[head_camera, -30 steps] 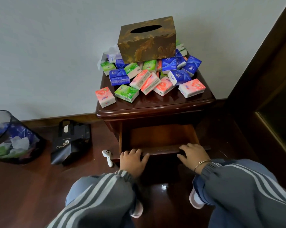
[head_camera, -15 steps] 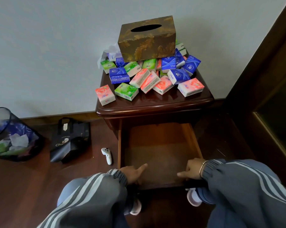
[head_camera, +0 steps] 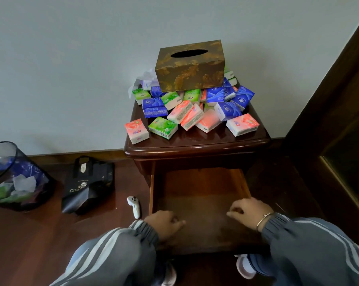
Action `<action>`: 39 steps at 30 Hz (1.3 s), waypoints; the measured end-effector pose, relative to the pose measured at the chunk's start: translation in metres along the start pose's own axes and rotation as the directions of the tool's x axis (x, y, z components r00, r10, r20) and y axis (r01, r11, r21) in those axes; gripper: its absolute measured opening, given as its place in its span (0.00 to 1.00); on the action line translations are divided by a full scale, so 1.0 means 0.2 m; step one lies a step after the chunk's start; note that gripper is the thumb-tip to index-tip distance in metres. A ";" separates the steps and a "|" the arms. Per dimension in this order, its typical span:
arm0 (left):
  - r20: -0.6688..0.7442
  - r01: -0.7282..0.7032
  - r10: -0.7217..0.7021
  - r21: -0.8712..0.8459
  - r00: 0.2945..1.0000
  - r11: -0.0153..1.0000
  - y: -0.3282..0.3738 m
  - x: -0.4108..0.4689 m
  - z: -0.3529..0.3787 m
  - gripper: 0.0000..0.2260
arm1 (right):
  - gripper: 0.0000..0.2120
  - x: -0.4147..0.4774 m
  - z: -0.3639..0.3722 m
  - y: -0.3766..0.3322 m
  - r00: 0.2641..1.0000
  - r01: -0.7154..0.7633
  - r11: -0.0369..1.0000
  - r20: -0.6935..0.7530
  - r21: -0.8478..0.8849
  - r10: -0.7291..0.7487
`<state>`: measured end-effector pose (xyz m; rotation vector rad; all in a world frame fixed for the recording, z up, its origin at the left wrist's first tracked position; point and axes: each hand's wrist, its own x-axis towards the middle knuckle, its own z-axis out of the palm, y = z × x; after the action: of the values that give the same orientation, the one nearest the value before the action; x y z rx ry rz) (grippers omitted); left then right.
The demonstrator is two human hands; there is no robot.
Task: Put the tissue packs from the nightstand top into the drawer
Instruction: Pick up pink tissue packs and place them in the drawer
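Landmark: the nightstand [head_camera: 195, 150], dark polished wood, seen from above and in front.
Tissue packs: the tissue packs [head_camera: 193, 112] lie in a loose heap on the nightstand's top, blue, green and pink ones overlapping. A pink pack [head_camera: 137, 131] sits apart at the nightstand's front left corner.
Tissue box: a gold-patterned tissue box [head_camera: 190, 66] rests on the heap at the back of the nightstand's top, propped on several packs.
Drawer: the drawer [head_camera: 201, 188] is pulled well out from under the nightstand's top. Its wooden bottom is bare, with no pack in it.
Left hand: the left hand [head_camera: 164, 223] hovers over the drawer's front left part. Its fingers are loosely curled and nothing shows in them, though it is a little blurred.
Right hand: the right hand [head_camera: 248, 212], with a bracelet [head_camera: 264, 218] on its wrist, hangs over the drawer's front right part. Its fingers are bent downward and it holds nothing.
Done: opening the drawer, by the look of it.
Left: every pack, since all are still on the nightstand's top.
Next, as a judgement: reach up for the front packs first. Those under the tissue box may shift it when pulled.
Beside the nightstand: on the floor [head_camera: 40, 244] to its left lie a white controller [head_camera: 134, 206], a black bag [head_camera: 87, 184] and a waste bin [head_camera: 15, 178].
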<state>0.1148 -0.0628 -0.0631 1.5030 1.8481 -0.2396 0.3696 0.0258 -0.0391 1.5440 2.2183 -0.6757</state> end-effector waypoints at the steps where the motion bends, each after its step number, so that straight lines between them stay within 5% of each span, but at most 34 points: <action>1: -0.107 -0.045 0.041 -0.033 0.993 0.998 0.02 -0.02 -0.09 0.20 | 0.13 -0.01 -0.08 0.00 0.986 0.015 0.999 -0.169 0.051 -0.007; 3: -0.398 -0.178 0.130 -0.087 0.908 0.980 0.09 -0.06 -0.29 0.20 | 0.06 -0.04 -0.25 0.00 0.839 0.132 0.973 -0.545 0.188 -0.009; 5: -0.704 -0.315 0.206 -0.027 0.680 0.949 0.17 -0.07 -0.48 0.22 | 0.05 -0.02 -0.42 0.01 0.565 0.282 0.934 -0.825 0.218 0.021; 7: -0.849 -0.324 0.258 0.109 0.461 0.940 0.27 -0.04 -0.65 0.25 | 0.11 0.04 -0.58 0.01 0.407 0.321 0.930 -0.913 0.181 0.037; 9: -0.877 -0.217 0.274 0.201 0.395 0.955 0.37 0.03 -0.78 0.29 | 0.21 0.15 -0.67 -0.02 0.438 0.284 0.944 -0.899 0.171 0.031; 12: -0.847 -0.031 0.234 0.250 0.478 0.968 0.47 0.17 -0.86 0.36 | 0.34 0.31 -0.69 -0.05 0.577 0.170 0.973 -0.816 0.154 0.028; 15: -0.818 0.103 0.185 0.284 0.544 0.953 0.49 0.30 -0.86 0.38 | 0.35 0.41 -0.59 -0.05 0.630 0.085 0.990 -0.776 0.114 0.035; 21: -0.874 0.199 0.150 0.267 0.462 0.943 0.48 0.43 -0.85 0.35 | 0.24 0.47 -0.48 -0.02 0.481 0.207 0.972 -0.877 0.110 -0.003; 25: -0.888 0.204 0.156 0.265 0.433 0.943 0.49 0.44 -0.86 0.31 | 0.20 0.48 -0.48 -0.02 0.492 0.245 0.954 -0.870 0.174 0.033; 32: -0.929 0.010 0.216 0.229 0.301 0.973 0.48 0.31 -0.90 0.28 | 0.15 0.46 -0.53 0.00 0.498 0.332 0.926 -0.867 0.180 -0.010; 35: -0.971 -0.324 0.099 0.025 0.216 0.946 0.46 0.18 -0.90 0.24 | 0.16 0.42 -0.54 0.02 0.504 0.381 0.910 -0.862 0.164 -0.056; 37: -0.961 -0.568 -0.050 -0.203 0.272 0.798 0.43 0.08 -0.89 0.18 | 0.19 0.38 -0.53 0.04 0.519 0.381 0.912 -0.851 0.149 -0.078; 39: -0.887 -0.673 -0.215 -0.452 0.408 0.586 0.36 -0.01 -0.88 0.16 | 0.20 0.34 -0.50 0.04 0.495 0.397 0.914 -0.858 0.083 -0.137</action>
<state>0.1075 0.0559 0.0847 1.2291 1.8816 1.7244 0.3528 0.1372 0.0063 1.9529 3.2727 -0.3161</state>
